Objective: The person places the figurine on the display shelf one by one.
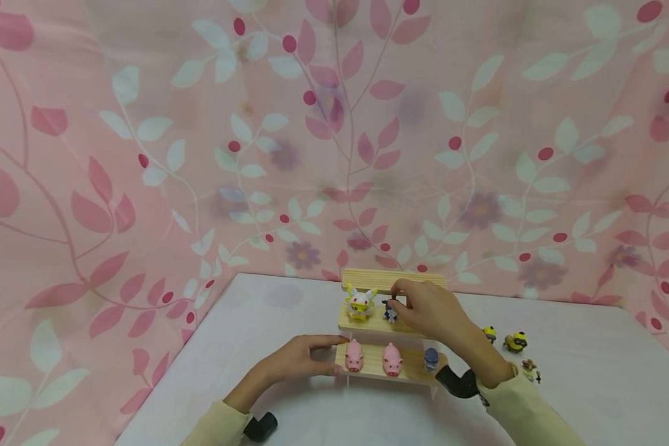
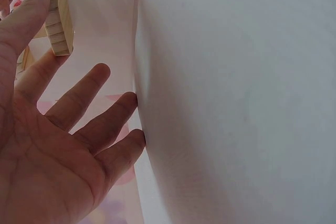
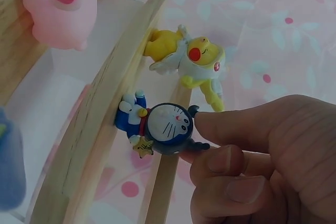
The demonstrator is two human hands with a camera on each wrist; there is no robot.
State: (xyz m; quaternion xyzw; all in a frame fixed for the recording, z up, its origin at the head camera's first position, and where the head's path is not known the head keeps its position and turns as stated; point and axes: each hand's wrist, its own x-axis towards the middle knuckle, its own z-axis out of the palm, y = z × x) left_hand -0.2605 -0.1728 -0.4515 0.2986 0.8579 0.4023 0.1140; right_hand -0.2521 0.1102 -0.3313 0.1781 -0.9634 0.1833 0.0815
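A stepped wooden display shelf [image 1: 414, 367] stands on the table. My left hand [image 1: 301, 358] pinches the left end of its lowest board between thumb and index finger, the other fingers spread out in the left wrist view. With thumb and fingertips my right hand [image 1: 432, 310] holds a blue-and-white cat figurine [image 3: 168, 124] by the head, its feet at the middle board [image 1: 362, 326]. Beside it stands a yellow figurine in a white hood [image 1: 359, 305]. On the lowest board are two pink pig figurines, a left pig [image 1: 354, 357] and a right pig [image 1: 392, 360], and a blue-grey figurine [image 1: 431, 359].
Right of the shelf on the white table [image 1: 201, 347] are a yellow-and-black figurine [image 1: 515, 342], a similar one [image 1: 489, 334] partly behind my right arm, and a small brown-and-white figurine [image 1: 529, 370]. The top board [image 1: 368, 279] is at the back, before a pink floral curtain [image 1: 323, 155].
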